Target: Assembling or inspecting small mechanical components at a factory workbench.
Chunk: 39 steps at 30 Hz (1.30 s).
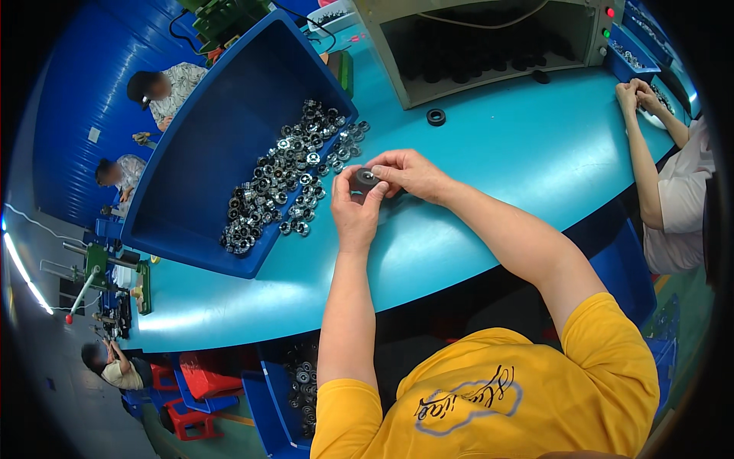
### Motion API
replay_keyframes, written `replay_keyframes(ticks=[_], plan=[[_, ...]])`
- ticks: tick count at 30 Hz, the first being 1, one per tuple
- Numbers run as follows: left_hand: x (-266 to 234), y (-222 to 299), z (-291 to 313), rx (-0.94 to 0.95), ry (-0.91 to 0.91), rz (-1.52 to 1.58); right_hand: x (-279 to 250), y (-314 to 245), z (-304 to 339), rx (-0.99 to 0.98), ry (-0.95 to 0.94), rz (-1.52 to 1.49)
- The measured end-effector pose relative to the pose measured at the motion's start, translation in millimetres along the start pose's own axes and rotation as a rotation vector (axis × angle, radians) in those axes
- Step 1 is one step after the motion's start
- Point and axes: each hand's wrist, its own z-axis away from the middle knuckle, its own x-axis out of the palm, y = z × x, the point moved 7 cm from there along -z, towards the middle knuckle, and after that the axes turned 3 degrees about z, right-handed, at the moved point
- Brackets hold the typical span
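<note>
A small black wheel [364, 179] with a metal centre is held between both my hands above the teal table [520, 168]. My left hand [353, 222] grips its rim with thumb and fingers. From the other side my right hand [417, 176] pinches at the wheel's centre; whether a separate small part sits under those fingertips is hidden. Just left of my hands, shiny metal hubs [287, 172] lie heaped in a tipped blue bin [206, 138], some spilled onto the table beside its lip. A lone black ring [436, 117] rests on the table beyond my right hand.
A grey metal box [489, 86] with dark round pieces inside stands at the back. On the right, another person's hands [641, 96] work near a blue tray [633, 55]. Green hand presses [95, 268] line the left. Below the table edge stands a blue crate [279, 398] of dark wheels.
</note>
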Motion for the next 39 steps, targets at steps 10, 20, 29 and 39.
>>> replay_keyframes(ticks=[10,20,29,39], plan=[[-21,43,4,0.189,0.097,-0.232,-67,-37,1,-0.431,0.668,0.812],[-279,49,245,-0.533,-0.032,-1.399,-139,-22,18,0.065,0.896,1.142],[-212,115,193,-0.154,0.204,-0.791,-65,-30,1,-0.369,0.511,0.657],[-2,5,0,-0.256,-0.022,-0.003,-15,-37,4,-0.436,0.163,0.542]])
